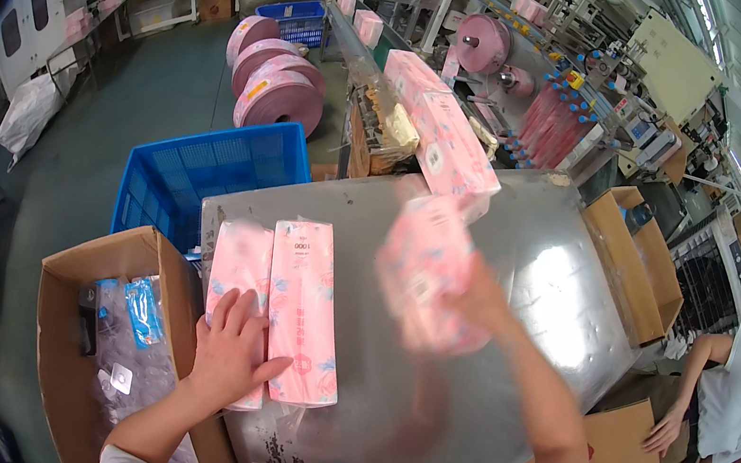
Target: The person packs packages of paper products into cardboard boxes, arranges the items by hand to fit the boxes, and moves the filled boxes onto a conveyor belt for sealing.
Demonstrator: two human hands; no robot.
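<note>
Two long pink tissue packs lie side by side on the left of a metal table. On the left pack rests my left hand, its fingers spread and its thumb reaching onto the right pack. My right hand grips another pink tissue pack over the middle of the table; both are smeared by motion. Just beyond it, a row of pink packs runs from the conveyor onto the table's far edge.
A cardboard box with clear plastic bags stands left, with a blue crate behind it. Another open carton is at the right edge. A co-worker handles flat cardboard nearby. Large pink rolls stand on the floor.
</note>
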